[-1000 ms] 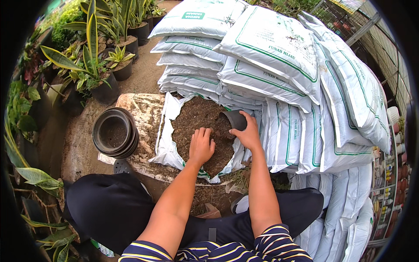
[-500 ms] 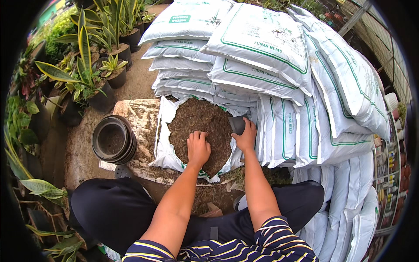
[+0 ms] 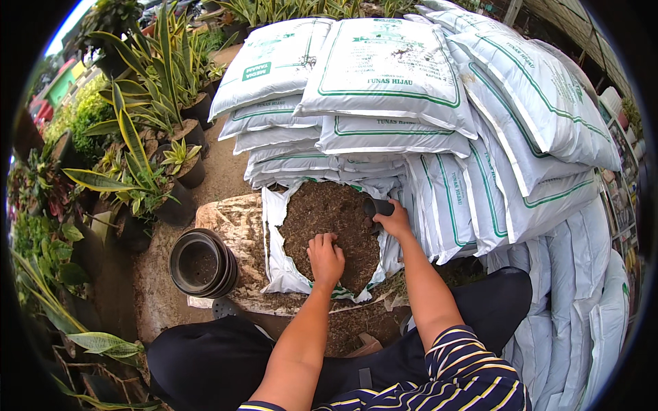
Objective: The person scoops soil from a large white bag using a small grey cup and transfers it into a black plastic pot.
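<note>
Hands: two, the person's left hand (image 3: 325,260) and right hand (image 3: 393,220)
Loose pot (image 3: 379,207): just the one, in the right hand
Nested pots (image 3: 229,266): three at least, rims overlap so no exact number, sorry
Open soil sack (image 3: 273,248): one
Filled white sacks (image 3: 391,75): well over ten, they cover each other too much for a proper tally
Striped sleeves (image 3: 473,366): two, one barely in view
Cardboard scrap (image 3: 367,344): one
Yellow-edged plants (image 3: 103,344): loads, several at minimum, too tangled to count
Small rosette plant (image 3: 179,156): one by the path
</note>
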`<state>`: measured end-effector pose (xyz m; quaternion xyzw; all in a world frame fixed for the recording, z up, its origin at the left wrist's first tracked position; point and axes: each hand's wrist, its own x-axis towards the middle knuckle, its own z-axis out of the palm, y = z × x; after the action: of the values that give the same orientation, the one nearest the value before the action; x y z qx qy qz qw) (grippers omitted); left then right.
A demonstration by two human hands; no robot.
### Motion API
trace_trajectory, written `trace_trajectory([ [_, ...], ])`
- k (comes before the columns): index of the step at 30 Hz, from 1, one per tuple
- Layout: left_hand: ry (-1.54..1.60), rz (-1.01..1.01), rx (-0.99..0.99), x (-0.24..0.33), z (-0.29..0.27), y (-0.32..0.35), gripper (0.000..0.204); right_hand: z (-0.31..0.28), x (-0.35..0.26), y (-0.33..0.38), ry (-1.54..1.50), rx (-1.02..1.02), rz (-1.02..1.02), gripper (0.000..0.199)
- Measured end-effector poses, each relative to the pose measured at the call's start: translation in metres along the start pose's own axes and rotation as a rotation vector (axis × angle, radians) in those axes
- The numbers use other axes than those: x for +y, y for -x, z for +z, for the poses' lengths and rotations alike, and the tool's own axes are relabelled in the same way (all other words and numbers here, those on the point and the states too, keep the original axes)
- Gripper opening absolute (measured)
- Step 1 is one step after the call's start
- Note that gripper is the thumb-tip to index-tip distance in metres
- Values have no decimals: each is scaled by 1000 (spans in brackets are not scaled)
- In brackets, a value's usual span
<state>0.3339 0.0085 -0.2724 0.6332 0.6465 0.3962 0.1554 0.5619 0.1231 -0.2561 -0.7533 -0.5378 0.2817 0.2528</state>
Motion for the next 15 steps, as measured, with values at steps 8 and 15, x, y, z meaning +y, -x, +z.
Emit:
trace_trajectory([
  [8, 95, 0, -14, 11, -1, -13, 30, -20, -28, 27, -307, -146, 35, 84],
  [15, 64, 113, -29, 30, -2, -31, 34, -46, -64, 47, -43, -249, -314, 91],
])
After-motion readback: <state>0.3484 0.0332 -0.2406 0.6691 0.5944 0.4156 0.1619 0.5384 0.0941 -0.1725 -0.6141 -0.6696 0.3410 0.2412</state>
